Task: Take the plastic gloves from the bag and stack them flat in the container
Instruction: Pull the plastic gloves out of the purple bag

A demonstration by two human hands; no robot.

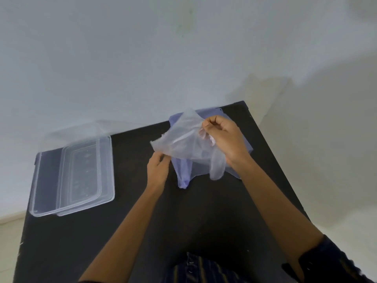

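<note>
A thin, translucent plastic glove is held above the black desk, crumpled and spread between both hands; one of its fingers hangs down near the right wrist. The left hand pinches the glove's lower left edge; the right hand is closed on its upper right part. Beneath the glove lies the bag, bluish-violet, flat on the desk's far side. The container, clear and rectangular, stands at the desk's left; its clear lid lies partly over it; contents cannot be told. No legible writing shows.
</note>
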